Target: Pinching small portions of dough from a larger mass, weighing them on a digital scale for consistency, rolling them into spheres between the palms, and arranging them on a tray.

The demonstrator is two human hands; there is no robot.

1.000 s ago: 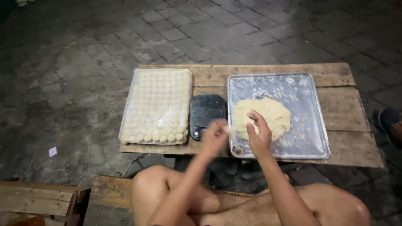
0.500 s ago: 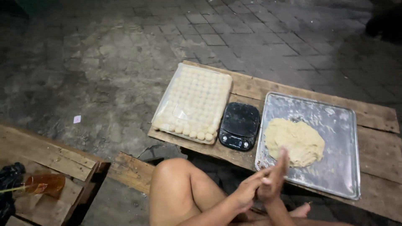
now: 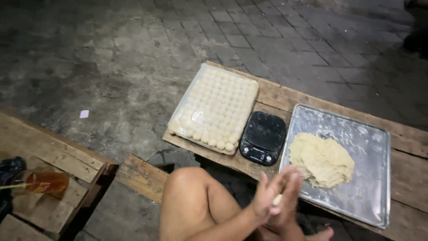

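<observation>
Both palms are pressed together, fingers up, in front of the person's knee (image 3: pixel 191 187). The left hand (image 3: pixel 263 201) and the right hand (image 3: pixel 290 196) close flat on a small piece of dough (image 3: pixel 277 199), of which only a pale sliver shows between them; its shape cannot be told.

The dough mass (image 3: pixel 322 159) lies on the floured metal tray (image 3: pixel 374 187), well apart from the hands. A black kitchen scale (image 3: pixel 263 137) sits between that tray and a plastic-covered tray of dough balls (image 3: pixel 216 107), all on the wooden bench (image 3: pixel 414 178). At far left, an amber bottle (image 3: pixel 44 182) lies on a wooden pallet (image 3: pixel 40 151).

Against half a second ago, the hands remain joined at the same spot; the view has shifted slightly.
</observation>
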